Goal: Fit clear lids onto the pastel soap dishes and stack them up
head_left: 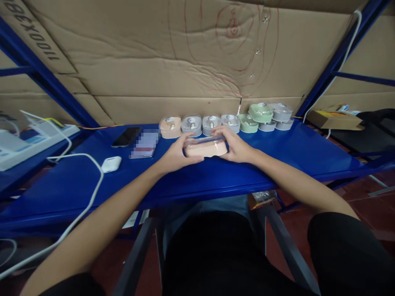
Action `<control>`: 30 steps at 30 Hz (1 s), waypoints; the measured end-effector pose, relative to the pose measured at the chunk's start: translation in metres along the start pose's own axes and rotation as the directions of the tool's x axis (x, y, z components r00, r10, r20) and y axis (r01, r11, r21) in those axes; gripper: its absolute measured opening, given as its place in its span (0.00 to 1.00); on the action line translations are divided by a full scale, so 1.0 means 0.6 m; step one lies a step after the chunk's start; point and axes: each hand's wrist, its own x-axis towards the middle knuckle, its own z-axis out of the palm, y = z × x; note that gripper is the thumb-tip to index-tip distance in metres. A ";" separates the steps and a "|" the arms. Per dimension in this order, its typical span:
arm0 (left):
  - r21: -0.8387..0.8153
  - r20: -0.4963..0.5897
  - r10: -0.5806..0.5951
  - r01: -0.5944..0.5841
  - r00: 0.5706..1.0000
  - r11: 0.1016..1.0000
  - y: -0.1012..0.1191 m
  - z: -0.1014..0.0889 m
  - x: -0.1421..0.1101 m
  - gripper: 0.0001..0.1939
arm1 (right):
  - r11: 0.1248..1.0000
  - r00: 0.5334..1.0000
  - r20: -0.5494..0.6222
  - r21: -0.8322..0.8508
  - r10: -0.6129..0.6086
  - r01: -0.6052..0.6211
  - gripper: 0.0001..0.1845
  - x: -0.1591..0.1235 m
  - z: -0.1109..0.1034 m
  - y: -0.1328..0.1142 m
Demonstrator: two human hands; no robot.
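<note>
The left hand (174, 156) and the right hand (236, 146) each grasp one end of a small peach box (206, 147), fingers curled over its top edge and thumbs along the near side. The box has rounded corners, a peach body and a clear lid on top. It sits just right of the middle of the frame, at or just above the blue table (293, 152); whether it touches the surface cannot be told. Its long axis runs left to right across the picture, the clear lid facing up.

Just behind the hands a row of similar boxes (200, 124) lines the table's far edge, peach, grey and green, and at the right end of the row a few more are stacked two high (271, 113). To the left lie a dark phone (126, 137), a white earbud case (111, 164) and a white cable (89, 164) looping toward the lower left. Brown cardboard (154, 61) covers the wall across the top.
</note>
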 end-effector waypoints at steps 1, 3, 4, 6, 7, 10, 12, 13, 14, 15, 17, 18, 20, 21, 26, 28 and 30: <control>0.020 0.023 -0.011 0.011 1.000 1.000 0.001 0.002 -0.003 0.54 | 1.000 0.999 0.038 0.015 0.000 -0.001 0.37 -0.002 0.004 0.003; 0.071 0.014 -0.007 0.006 1.000 0.997 0.001 0.006 -0.006 0.57 | 0.999 0.992 0.127 0.039 0.009 -0.014 0.46 -0.004 0.009 0.006; 0.099 0.002 0.008 -0.008 1.000 0.995 0.001 0.009 -0.007 0.58 | 0.999 0.985 0.170 0.046 0.017 -0.025 0.52 -0.003 0.009 0.005; 0.153 -0.008 0.049 -0.047 0.999 0.987 -0.001 0.015 -0.007 0.60 | 0.997 0.974 0.222 0.053 0.044 -0.057 0.59 -0.002 0.009 -0.002; 0.177 -0.002 0.071 -0.069 0.997 0.982 -0.002 0.018 -0.007 0.61 | 0.996 0.972 0.227 0.052 0.063 -0.076 0.58 0.000 0.009 -0.007; 0.203 0.040 0.104 -0.110 0.994 0.973 0.001 0.027 -0.008 0.62 | 0.993 0.975 0.204 0.056 0.092 -0.106 0.50 0.005 0.011 -0.027; 0.180 0.078 0.091 -0.103 0.993 0.978 0.005 0.030 -0.011 0.61 | 0.994 0.978 0.196 0.063 0.075 -0.089 0.48 0.009 0.010 -0.036; 0.171 0.090 0.081 -0.095 0.993 0.981 0.007 0.029 -0.012 0.60 | 0.995 0.980 0.187 0.061 0.070 -0.083 0.47 0.010 0.006 -0.037; 0.169 0.096 0.071 -0.087 0.993 0.982 0.009 0.029 -0.013 0.61 | 0.995 0.982 0.173 0.056 0.074 -0.084 0.47 0.011 -0.001 -0.035; 0.177 0.097 0.064 -0.080 0.993 0.981 0.011 0.027 -0.014 0.62 | 0.994 0.985 0.153 0.049 0.085 -0.093 0.46 0.011 -0.011 -0.031; 0.211 0.091 0.056 -0.074 0.994 0.975 0.015 0.023 -0.015 0.66 | 0.990 0.985 0.109 0.027 0.134 -0.138 0.45 0.008 -0.040 -0.015; 0.232 0.097 0.057 -0.078 0.994 0.970 0.018 0.021 -0.015 0.66 | 0.984 0.980 0.091 0.006 0.175 -0.177 0.44 0.006 -0.057 -0.006; 0.270 0.138 0.074 -0.109 0.988 0.957 0.025 0.019 -0.016 0.57 | 0.956 0.953 0.081 -0.062 0.292 -0.288 0.41 0.000 -0.091 0.015; 0.284 0.168 0.088 -0.134 0.982 0.949 0.028 0.019 -0.016 0.49 | 0.930 0.927 0.093 -0.105 0.363 -0.353 0.41 -0.004 -0.105 0.024; 0.278 0.248 0.157 -0.226 0.956 0.934 0.039 0.026 -0.022 0.21 | 0.828 0.791 0.250 -0.220 0.559 -0.516 0.40 -0.015 -0.131 0.049; 0.277 0.240 0.167 -0.232 0.956 0.932 0.041 0.028 -0.024 0.19 | 0.820 0.774 0.275 -0.230 0.571 -0.524 0.42 -0.015 -0.127 0.052; 0.281 0.222 0.170 -0.230 0.960 0.932 0.042 0.027 -0.023 0.19 | 0.820 0.772 0.279 -0.234 0.571 -0.522 0.42 -0.015 -0.124 0.054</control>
